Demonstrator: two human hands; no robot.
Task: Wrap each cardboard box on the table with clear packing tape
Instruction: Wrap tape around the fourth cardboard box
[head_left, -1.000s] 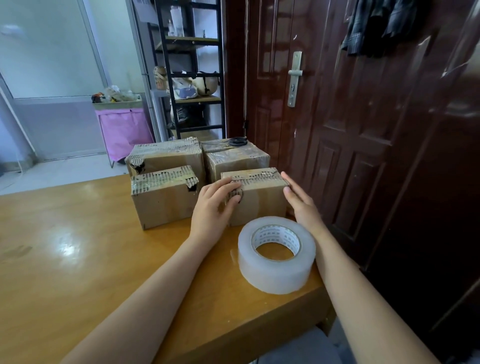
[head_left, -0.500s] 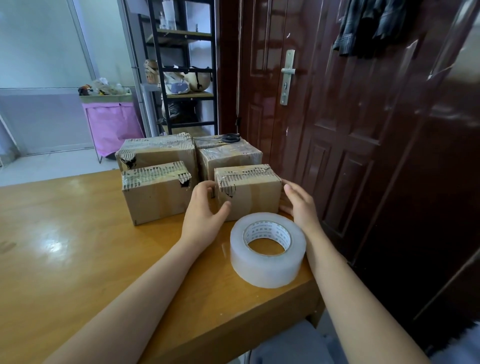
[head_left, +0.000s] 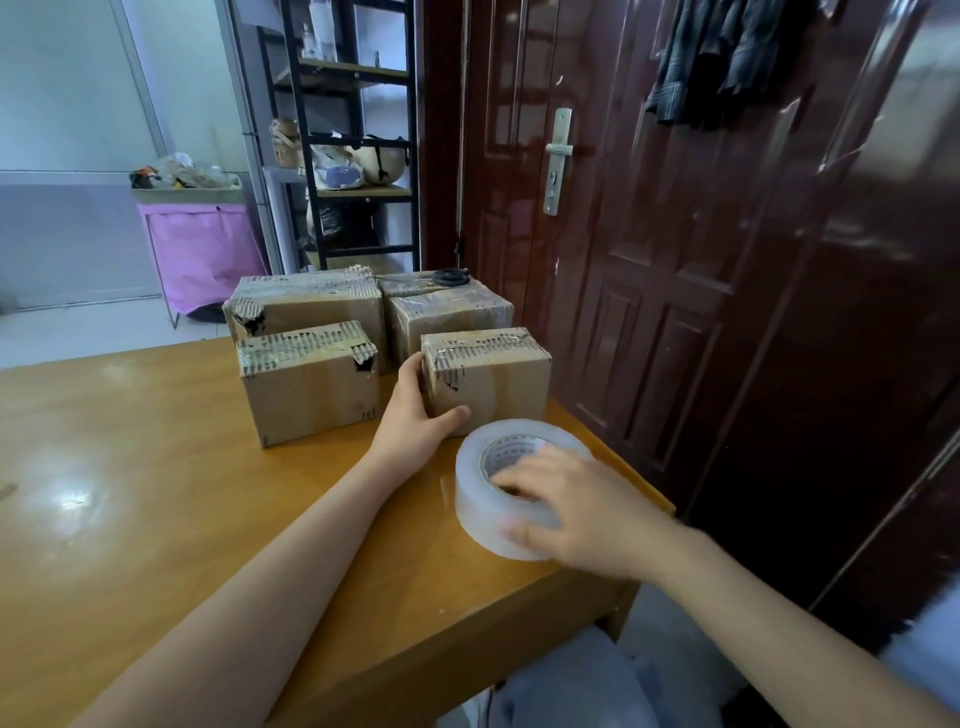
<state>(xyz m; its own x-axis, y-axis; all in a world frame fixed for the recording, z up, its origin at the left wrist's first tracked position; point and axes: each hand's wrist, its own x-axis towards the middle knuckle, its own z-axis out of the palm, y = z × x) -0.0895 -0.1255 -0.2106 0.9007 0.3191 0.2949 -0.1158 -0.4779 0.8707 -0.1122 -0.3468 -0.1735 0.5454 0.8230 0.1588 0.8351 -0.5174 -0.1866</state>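
Several worn cardboard boxes stand near the far right corner of the wooden table (head_left: 156, 467). The nearest small box (head_left: 493, 379) is gripped at its left corner by my left hand (head_left: 415, 415), thumb on the front face and fingers behind the side. A bigger box (head_left: 306, 384) stands to its left, with two more boxes (head_left: 311, 301) (head_left: 447, 312) behind. A large roll of clear packing tape (head_left: 483, 483) lies flat in front of the small box. My right hand (head_left: 576, 509), blurred, covers the roll with fingers in its core and thumb on its outer wall.
Black scissors (head_left: 452, 277) lie on the back right box. The table's right edge runs close to a dark red door (head_left: 675, 234). A black shelf rack (head_left: 353, 156) and a pink cart (head_left: 202, 244) stand beyond the table.
My right hand left the small box's right side and came down onto the tape roll. My left hand slid from the box's top front to its left corner.
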